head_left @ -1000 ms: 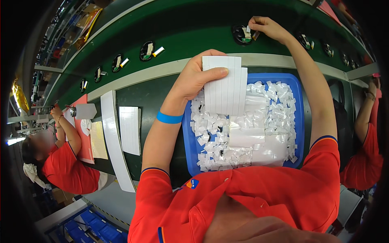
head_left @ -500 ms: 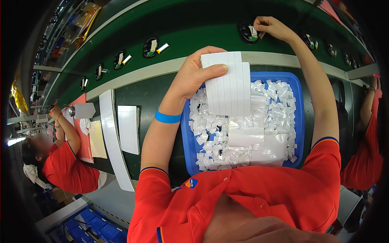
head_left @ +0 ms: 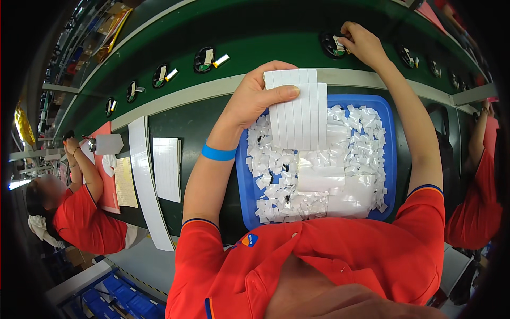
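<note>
1. Left hand [head_left: 254,101]: you pinch one white label sheet [head_left: 297,109] above the blue tray [head_left: 392,154].
2. Right hand [head_left: 361,43]: your fingers press one round black part [head_left: 330,45] on the green belt [head_left: 255,32].

Left hand [head_left: 255,101] pinched shut, right hand [head_left: 364,45] outstretched, fingers curled.

A co-worker in red [head_left: 79,218] sits at left; white sheets [head_left: 167,167] lie near a white bottle [head_left: 109,143].

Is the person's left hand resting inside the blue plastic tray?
No, the left hand is raised above the blue plastic tray, holding a white sheet of scored strips between thumb and fingers.
</note>
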Motion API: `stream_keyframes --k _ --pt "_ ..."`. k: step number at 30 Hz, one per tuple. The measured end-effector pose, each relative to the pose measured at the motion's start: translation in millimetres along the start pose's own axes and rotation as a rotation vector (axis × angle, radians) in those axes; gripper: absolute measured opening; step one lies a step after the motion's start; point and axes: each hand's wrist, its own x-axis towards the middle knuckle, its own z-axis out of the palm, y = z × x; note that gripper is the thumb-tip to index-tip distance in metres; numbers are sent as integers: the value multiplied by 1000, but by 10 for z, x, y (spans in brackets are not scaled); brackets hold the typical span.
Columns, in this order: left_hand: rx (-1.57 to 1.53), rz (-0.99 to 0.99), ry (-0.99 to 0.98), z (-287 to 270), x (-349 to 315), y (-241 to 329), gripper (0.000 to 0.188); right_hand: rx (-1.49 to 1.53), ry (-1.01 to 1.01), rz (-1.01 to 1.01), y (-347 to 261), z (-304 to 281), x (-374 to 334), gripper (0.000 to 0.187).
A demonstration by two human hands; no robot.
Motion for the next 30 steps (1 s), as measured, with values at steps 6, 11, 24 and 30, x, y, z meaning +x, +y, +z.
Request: stream_keyframes --k 6,11,24,30 --pt "11 38 47 10 -36 37 35 -162 -45 -223 -23 -161 -97 9" --pt "127 52 57 38 -43 108 38 -245 -72 -339 25 -158 -97 7" --pt "953 1120 137 275 -172 335 35 184 -65 83 152 -442 -106 17" --pt "1053 1212 180 345 -263 432 38 593 -546 108 -544 -1003 -582 17"
